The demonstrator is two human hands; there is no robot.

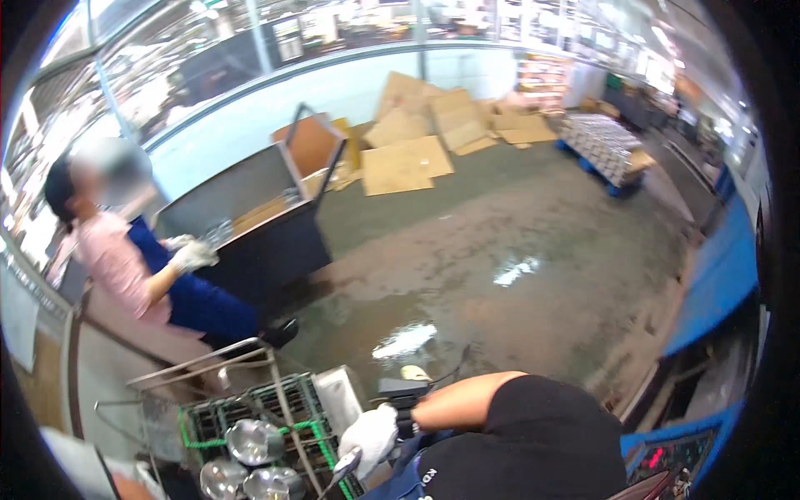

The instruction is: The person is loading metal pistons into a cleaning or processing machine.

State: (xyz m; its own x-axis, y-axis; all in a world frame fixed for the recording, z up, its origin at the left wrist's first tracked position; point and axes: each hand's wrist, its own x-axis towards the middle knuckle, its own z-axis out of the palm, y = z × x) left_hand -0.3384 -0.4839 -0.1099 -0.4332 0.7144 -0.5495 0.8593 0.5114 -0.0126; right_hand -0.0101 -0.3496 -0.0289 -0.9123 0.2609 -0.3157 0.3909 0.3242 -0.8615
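My right arm in a black sleeve reaches left from the lower edge. At its end my right hand (pixel 371 437), in a white glove, is closed around a slim greyish piece (pixel 347 463) whose kind I cannot make out. Dark straps circle the wrist. Just left of that hand stands a metal wire rack (pixel 279 392) with green-wrapped edges. Three round clear glass vessels (pixel 255 442) sit close together at its near side. In the lower left corner is a blurred white glove, apparently my left hand (pixel 73 458); its fingers do not show clearly.
A co-worker (pixel 125 258) in pink and a blue apron stands left, gloved hands over a dark bin (pixel 279 254) holding glass pieces. Flattened cardboard (pixel 408 162) lies behind it. A loaded blue pallet (pixel 617 190) stands far right. Blue machinery (pixel 712 275) borders the wet floor (pixel 500 308).
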